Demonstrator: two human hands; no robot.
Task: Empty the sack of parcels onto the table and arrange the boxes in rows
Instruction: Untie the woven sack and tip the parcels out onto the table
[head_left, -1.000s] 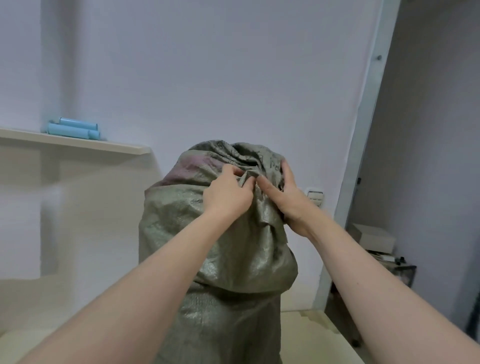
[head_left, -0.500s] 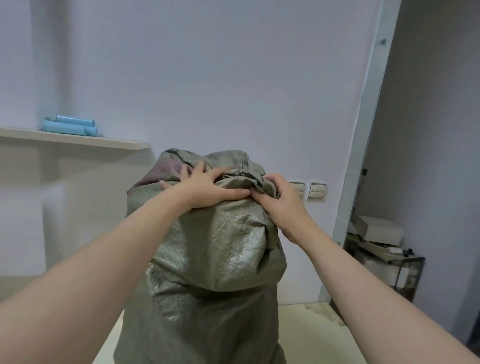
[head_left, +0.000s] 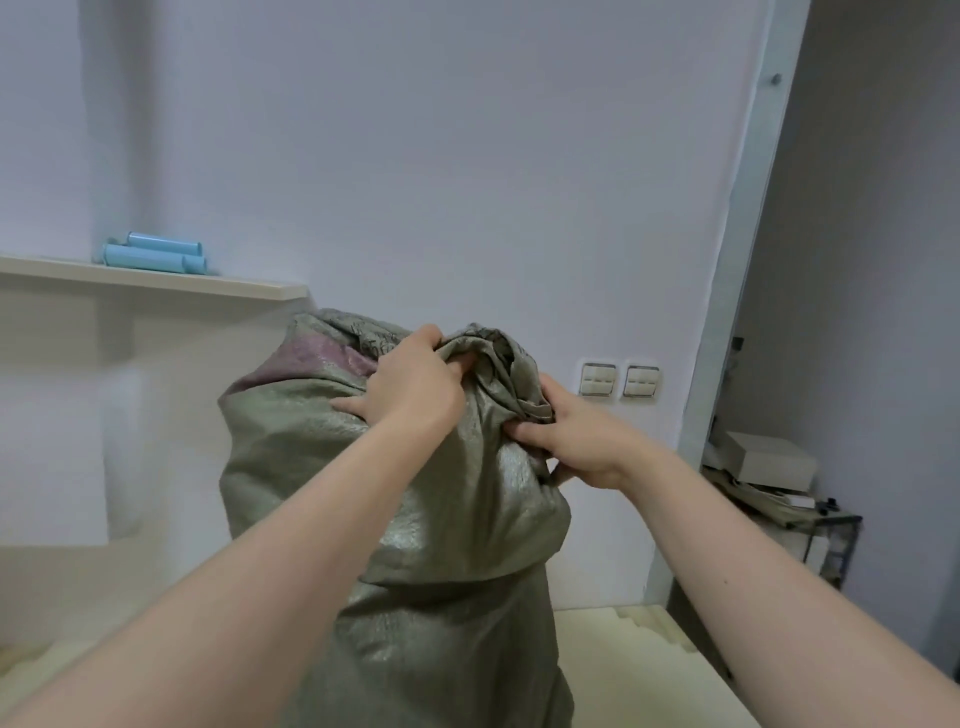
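A tall grey-green woven sack (head_left: 457, 525) stands upright on the pale table (head_left: 623, 644) in front of me, its top bunched and folded over. My left hand (head_left: 410, 387) grips the crumpled fabric at the top of the sack. A little lower and to the right, my right hand (head_left: 571, 441) pinches a fold of the same bunched top. A faded pink patch (head_left: 311, 358) shows on the sack's upper left. No parcels or boxes are visible; whatever is in the sack is hidden.
A wall shelf (head_left: 156, 278) at the left carries light blue tubes (head_left: 150, 254). Two wall switches (head_left: 618, 380) sit right of the sack. Past a door frame (head_left: 737, 312), a small rack (head_left: 789, 509) holds a white box (head_left: 769, 462).
My left hand has closed from lying flat on the sack's top to gripping the bunched fabric. My right hand slid slightly lower on the right side. The view shifted a little.
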